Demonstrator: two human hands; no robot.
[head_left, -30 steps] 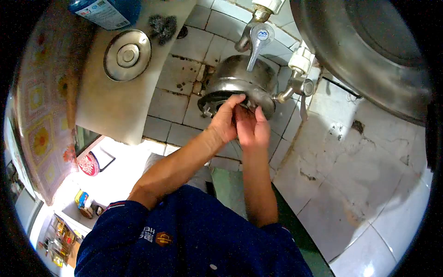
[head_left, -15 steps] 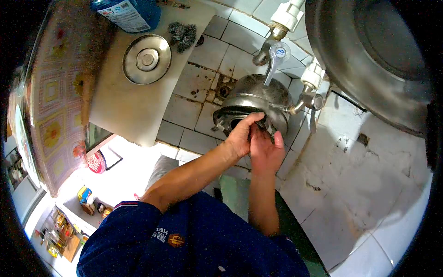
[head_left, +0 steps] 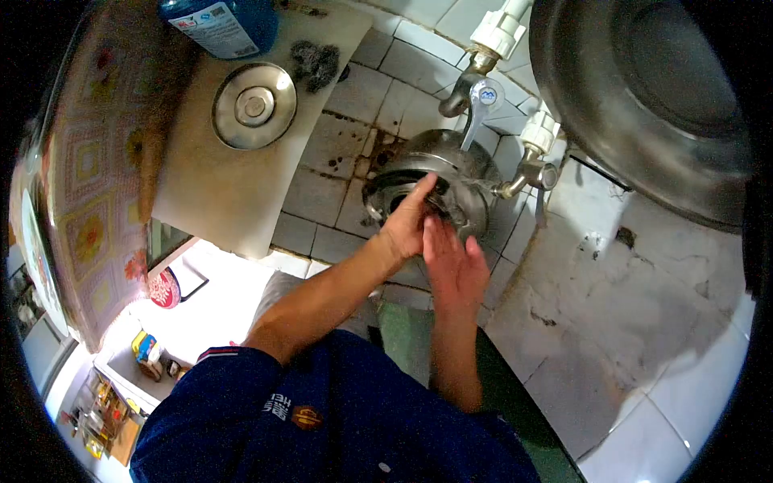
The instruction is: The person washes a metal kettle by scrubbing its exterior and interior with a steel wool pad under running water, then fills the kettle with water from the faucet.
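A rounded metal pot (head_left: 445,158) is tilted under the tap, its dark opening towards me. My left hand (head_left: 408,220) is closed at the near side of the pot, thumb stretched along the rim and the other fingers largely hidden. Close beside it, my right hand (head_left: 456,266) is turned palm up with its fingers straight and the thumb apart. Its fingertips reach the pot's near edge; whether they touch it I cannot tell. Above the pot is a tap with a lever handle (head_left: 481,109).
On a pale board (head_left: 217,189) at the left lie a round metal lid (head_left: 254,106), a steel wool scourer (head_left: 315,64) and a blue bottle (head_left: 221,28). A second tap (head_left: 531,177) sticks out right of the pot. A large metal pan (head_left: 636,105) fills the upper right.
The pot has shifted slightly left. My left hand has moved up and left with it, and my right hand has moved slightly down and left, its palm more exposed.
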